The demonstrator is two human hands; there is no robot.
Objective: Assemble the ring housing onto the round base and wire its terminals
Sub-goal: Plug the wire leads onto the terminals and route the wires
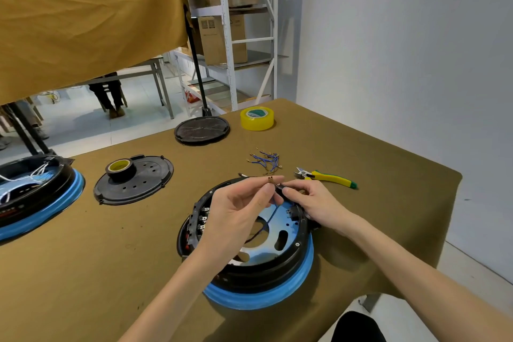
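I hold both hands together just above the far rim of the ring housing (288, 261), which sits on the round base (266, 297) with its blue edge showing below my wrists. My left hand (236, 214) pinches a small brass terminal (269, 179) between thumb and forefinger, lifted up so I can see its prongs. My right hand (313, 200) pinches a thin dark part (279, 185) whose tip meets the terminal; I cannot tell whether it is a wire end or a small tool. I keep the work raised over the housing, I think, so the piece drops straight to the black terminal blocks (204, 218) under my left palm.

Just beyond my fingertips lies a loose bundle of blue wires (266, 161), within easy reach. Beside my right hand, a little farther out, lie yellow-handled cutters (327, 177). A roll of clear yellow tape (257, 118) stands well beyond them. Off past my left hand a black cover plate (133, 180) carries a dark tape roll (121, 169), and another assembly (36, 197) sits at the table's left edge. My own left hand hides much of the housing's interior.
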